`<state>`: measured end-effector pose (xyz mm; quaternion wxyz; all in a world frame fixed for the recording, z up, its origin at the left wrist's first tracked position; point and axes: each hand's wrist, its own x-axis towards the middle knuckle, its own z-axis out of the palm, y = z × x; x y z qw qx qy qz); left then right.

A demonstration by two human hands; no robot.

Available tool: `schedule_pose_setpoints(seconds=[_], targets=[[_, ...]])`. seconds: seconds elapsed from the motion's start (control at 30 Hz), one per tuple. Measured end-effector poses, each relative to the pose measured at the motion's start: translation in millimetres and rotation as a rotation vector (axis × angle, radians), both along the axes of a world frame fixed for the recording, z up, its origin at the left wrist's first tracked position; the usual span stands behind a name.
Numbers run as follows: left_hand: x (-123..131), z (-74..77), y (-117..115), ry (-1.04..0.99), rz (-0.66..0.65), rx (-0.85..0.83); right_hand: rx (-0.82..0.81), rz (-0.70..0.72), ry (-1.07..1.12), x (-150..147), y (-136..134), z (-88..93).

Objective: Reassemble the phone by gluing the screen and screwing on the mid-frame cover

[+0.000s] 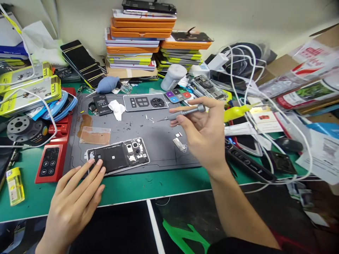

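Observation:
On the grey work mat (pixel 164 155) lies an opened smartphone (pixel 113 158), its inner parts and cameras showing. My left hand (pixel 76 197) rests flat with fingers stretched over the phone's left end. My right hand (pixel 206 134) holds a grey precision screwdriver (pixel 185 112) above the mat, its tip pointing left, apart from the phone. Small screws or slivers (pixel 149 119) lie near the tip. Behind them sits a detached phone back cover (pixel 145 102) with camera rings. A black battery (pixel 102 105) and a crumpled white tissue (pixel 116 110) are at its left.
A red device (pixel 50 160) with buttons borders the mat on the left, near a yellow lighter (pixel 15 186). Stacked orange boxes (pixel 143 31) stand at the back. White cables (pixel 254 81) and a black pen-shaped tool (pixel 249 162) crowd the right. A blue air blower (pixel 107 84) lies behind.

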<state>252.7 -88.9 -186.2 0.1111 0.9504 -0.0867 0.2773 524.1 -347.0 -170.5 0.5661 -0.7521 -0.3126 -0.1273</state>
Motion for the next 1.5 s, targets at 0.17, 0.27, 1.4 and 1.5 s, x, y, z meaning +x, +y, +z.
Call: schedule_pose_setpoints(seconds=[0.17, 0.27, 1.4, 1.5], targets=[[2, -3.4, 0, -0.022, 0.006, -0.004, -0.038, 0.128, 0.115, 1, 18, -3.3], [3, -3.3, -2, -0.033, 0.015, -0.010, -0.055, 0.162, 0.115, 3, 26, -9.7], [9, 4.8, -33, -0.118, -0.037, -0.863, 0.449, 0.453, 0.630, -138, 72, -4.4], [10, 4.2, -32, -0.132, -0.071, -0.858, 0.468, 0.494, 0.632, -137, 72, -3.6]])
